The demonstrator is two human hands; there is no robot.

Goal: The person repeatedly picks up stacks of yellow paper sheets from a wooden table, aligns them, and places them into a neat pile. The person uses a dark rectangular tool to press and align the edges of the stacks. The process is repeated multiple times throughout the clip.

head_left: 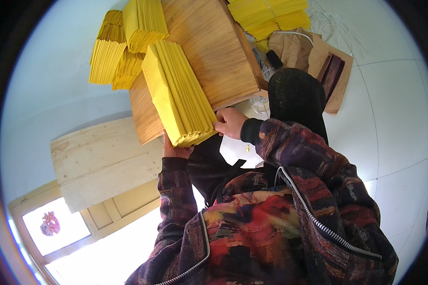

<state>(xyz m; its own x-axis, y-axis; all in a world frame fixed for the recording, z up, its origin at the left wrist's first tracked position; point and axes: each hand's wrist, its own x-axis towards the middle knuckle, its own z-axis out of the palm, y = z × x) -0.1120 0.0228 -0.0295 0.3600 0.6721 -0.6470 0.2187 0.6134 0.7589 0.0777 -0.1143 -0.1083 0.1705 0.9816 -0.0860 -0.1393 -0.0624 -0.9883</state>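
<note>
A thick stack of folded yellow paper (178, 90) lies slantwise over the edge of a wooden table, its near end sticking out toward me. My left hand (174, 148) is closed on the left corner of that near end; its fingers pass partly out of sight beneath the paper. On the opposite corner, my right hand (230, 122) has its fingers curled, with thumb and fingertips against the stack's right side. More yellow paper stacks (145, 23) stand at the table's far left.
Bare wood of the table (209, 42) shows right of the stack. Beyond it are yellow bundles (271, 14), brown paper bags (330, 71) and white strapping (340, 28) on the tiled floor. A pale wooden board (104, 156) leans at the left. My knee (297, 90) is beside the table.
</note>
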